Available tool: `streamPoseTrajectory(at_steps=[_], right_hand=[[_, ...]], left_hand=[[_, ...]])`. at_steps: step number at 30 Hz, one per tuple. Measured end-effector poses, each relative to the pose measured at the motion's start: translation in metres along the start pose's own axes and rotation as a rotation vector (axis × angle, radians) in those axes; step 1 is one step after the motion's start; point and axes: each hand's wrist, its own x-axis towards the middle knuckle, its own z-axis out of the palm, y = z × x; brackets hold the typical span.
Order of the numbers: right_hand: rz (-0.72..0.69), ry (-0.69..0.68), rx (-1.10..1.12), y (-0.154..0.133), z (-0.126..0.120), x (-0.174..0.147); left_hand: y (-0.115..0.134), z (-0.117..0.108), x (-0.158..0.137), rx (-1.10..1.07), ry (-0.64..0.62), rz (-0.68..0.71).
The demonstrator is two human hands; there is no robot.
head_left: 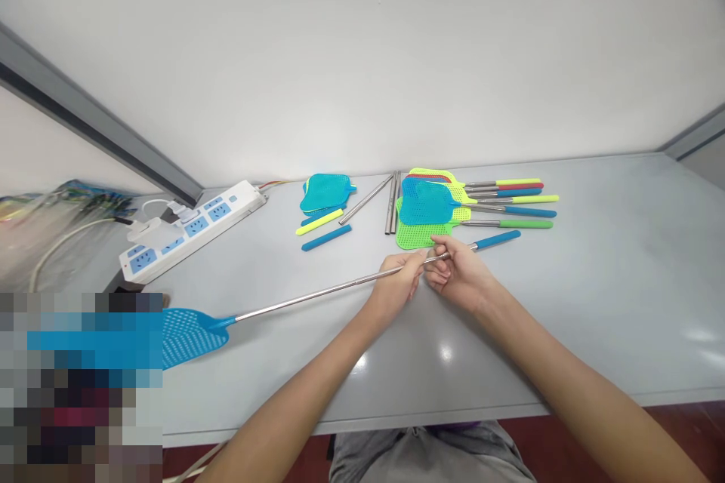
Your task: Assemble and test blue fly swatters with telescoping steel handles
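A blue fly swatter [317,293] with a long, drawn-out metal rod lies across the front of me, its mesh head at the left and its blue grip at the right. My left hand [398,274] is closed round the middle of the rod. Close beside it, my right hand [458,272] has its fingers curled on the rod just short of the blue grip. Behind my hands lies a pile of fly swatters [427,202] with blue, green, yellow and red parts, their rods short.
Loose swatter heads [325,192], a yellow grip [320,222], a blue grip [327,238] and several metal rods [390,204] lie near the wall. A white power strip [195,230] with plugs and cables stands at the left. Pixelation covers the lower left corner.
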Motion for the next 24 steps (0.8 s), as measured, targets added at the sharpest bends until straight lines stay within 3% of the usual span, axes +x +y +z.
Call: streamPoseTrajectory(at_steps=[24], right_hand=[[0.034,-0.012,0.018,0.0029,-0.0049,0.001]], left_hand=[[0.0027,-0.0008,-0.002,0.151,-0.028,-0.008]])
